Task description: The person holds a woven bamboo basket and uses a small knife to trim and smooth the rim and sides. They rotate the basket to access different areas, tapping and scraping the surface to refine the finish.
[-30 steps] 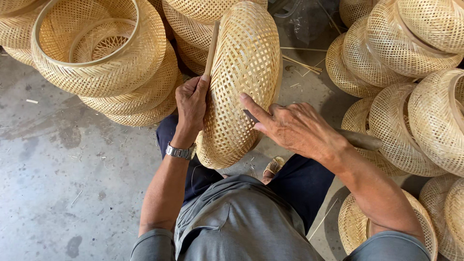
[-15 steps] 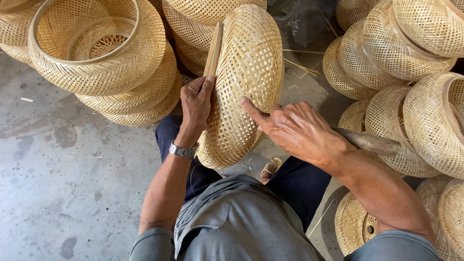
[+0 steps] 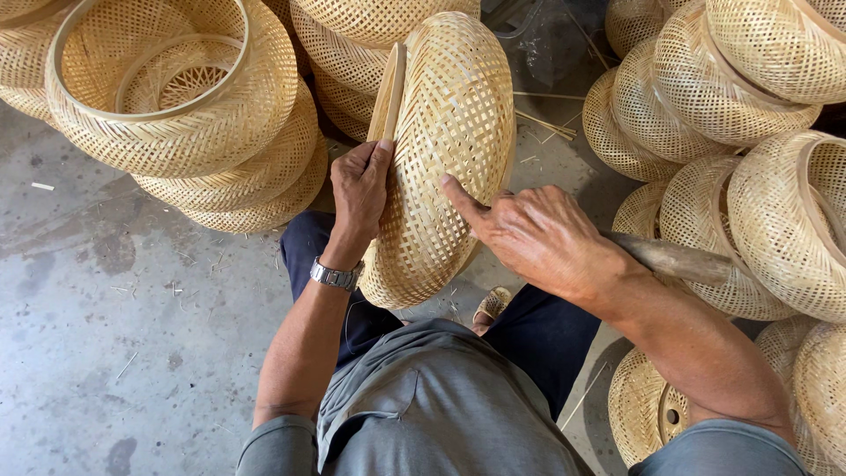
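A left hand (image 3: pixel 359 189) grips the rim of an upright woven basket (image 3: pixel 449 150) while the right hand (image 3: pixel 538 236), clutching a tool handle (image 3: pixel 674 258), presses its thumb against the weave.

Basket (image 3: pixel 449 150) stands on lap, between basket stacks (image 3: pixel 220 150).
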